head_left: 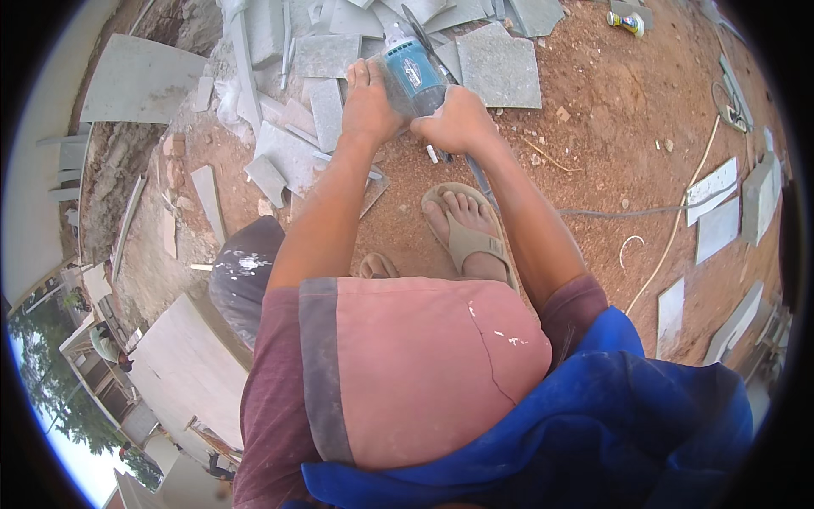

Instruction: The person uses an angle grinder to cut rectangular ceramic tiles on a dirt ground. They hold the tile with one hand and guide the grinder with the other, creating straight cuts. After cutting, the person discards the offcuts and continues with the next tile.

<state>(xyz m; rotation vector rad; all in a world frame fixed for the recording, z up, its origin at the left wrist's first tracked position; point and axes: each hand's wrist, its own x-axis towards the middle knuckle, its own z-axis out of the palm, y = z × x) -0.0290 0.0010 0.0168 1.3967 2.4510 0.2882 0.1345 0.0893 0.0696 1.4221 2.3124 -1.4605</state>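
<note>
A teal angle grinder (412,69) with a black disc at its far side is in front of me, above the tile pile. My right hand (462,123) is closed round its near, rear end. My left hand (370,103) is just left of the grinder, knuckles up, against a grey tile piece (397,92) beside the tool. Its thumb side is partly hidden, and the disc's contact with the tile cannot be made out. A larger grey tile (500,66) lies right of the grinder, and another tile (326,56) lies beyond my left fingers.
Broken tiles and strips (288,157) cover the ground at left. A grey cable (610,211) runs right from my right arm. A pale hose (678,222), cut tiles (719,227) and a small can (626,23) lie at right. My sandalled foot (471,233) is close below the grinder.
</note>
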